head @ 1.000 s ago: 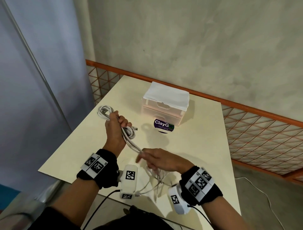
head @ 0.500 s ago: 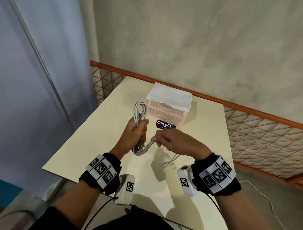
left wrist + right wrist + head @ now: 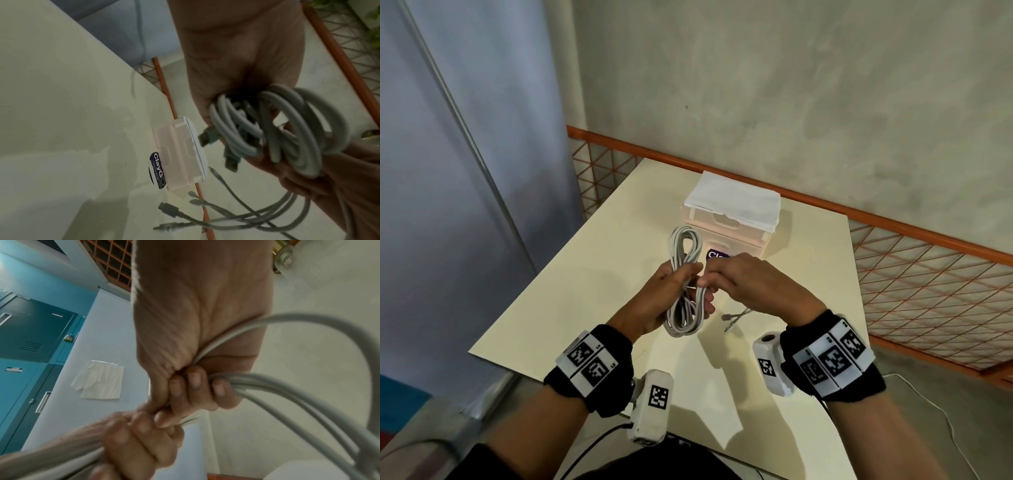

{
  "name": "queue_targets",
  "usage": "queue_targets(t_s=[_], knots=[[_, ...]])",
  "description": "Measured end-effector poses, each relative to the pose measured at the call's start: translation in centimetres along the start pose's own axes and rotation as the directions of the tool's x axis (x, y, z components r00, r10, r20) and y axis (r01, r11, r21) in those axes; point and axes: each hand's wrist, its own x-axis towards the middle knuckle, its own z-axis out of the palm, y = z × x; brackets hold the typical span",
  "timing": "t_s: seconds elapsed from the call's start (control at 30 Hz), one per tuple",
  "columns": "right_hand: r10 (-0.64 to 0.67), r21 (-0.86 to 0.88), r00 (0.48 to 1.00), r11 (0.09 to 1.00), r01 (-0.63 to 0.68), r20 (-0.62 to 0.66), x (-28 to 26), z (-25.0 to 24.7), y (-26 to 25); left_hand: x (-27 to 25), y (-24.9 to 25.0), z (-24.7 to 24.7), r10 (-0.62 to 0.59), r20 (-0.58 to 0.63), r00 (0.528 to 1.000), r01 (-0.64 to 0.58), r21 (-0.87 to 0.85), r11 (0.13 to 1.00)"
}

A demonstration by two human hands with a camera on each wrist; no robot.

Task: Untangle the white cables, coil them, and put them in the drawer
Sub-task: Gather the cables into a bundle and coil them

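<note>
My left hand [image 3: 678, 294] grips a bundle of white cables [image 3: 685, 284] around its middle, held upright above the cream table [image 3: 571, 284]. Loops stick out above and below the fist. In the left wrist view the coil [image 3: 283, 133] fills the palm and loose plug ends [image 3: 170, 211] dangle toward the table. My right hand [image 3: 743, 284] pinches the loose strands right beside the left thumb; in the right wrist view its fingers [image 3: 195, 386] curl round the strands [image 3: 287, 386]. Behind the hands stands the small translucent drawer unit [image 3: 729, 226], drawers closed, white cloth on top.
A round purple-labelled tub [image 3: 717, 255] sits in front of the drawer unit, partly hidden by my hands. Cable ends [image 3: 736, 317] hang under my right hand. An orange rail and mesh [image 3: 893, 274] border the table's far and right sides.
Both hands rose and moved toward the drawer unit. The bundle turned upright in my left hand. My right hand slid along the loose strands up to the left hand, shortening the dangling tail.
</note>
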Motion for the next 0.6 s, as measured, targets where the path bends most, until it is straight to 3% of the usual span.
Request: queue_targets(t_s=[0.13, 0.27, 0.4, 0.5, 0.6], knots=[[-0.053, 0.118, 0.998, 0.992, 0.051, 0.015, -0.1, 0.3, 0.3, -0.2, -0.1, 0.0, 0.030, 0.023, 0.999, -0.033, 0.130, 0.991], [0.044, 0.398, 0.970, 0.907, -0.140, 0.241, -1.0, 0.1, 2.4, 0.0, -0.3, -0.3, 0.014, 0.007, 1.000, -0.015, 0.153, 0.988], [0.027, 0.526, 0.943, 0.825, -0.208, 0.331, -1.7, -0.3, 3.9, -0.1, -0.5, -0.7, -0.044, 0.126, 0.991, 0.015, 0.220, 0.975], [0.070, 0.493, 0.951, 0.842, -0.219, 0.303, -1.5, -0.5, 3.3, -0.2, -0.7, -0.8, -0.103, 0.221, 0.970, 0.054, 0.219, 0.974], [0.095, 0.389, 0.977, 0.907, -0.163, 0.189, -1.1, -0.3, 3.0, -0.1, -1.0, -0.8, -0.130, 0.247, 0.960, 0.091, 0.164, 0.982]])
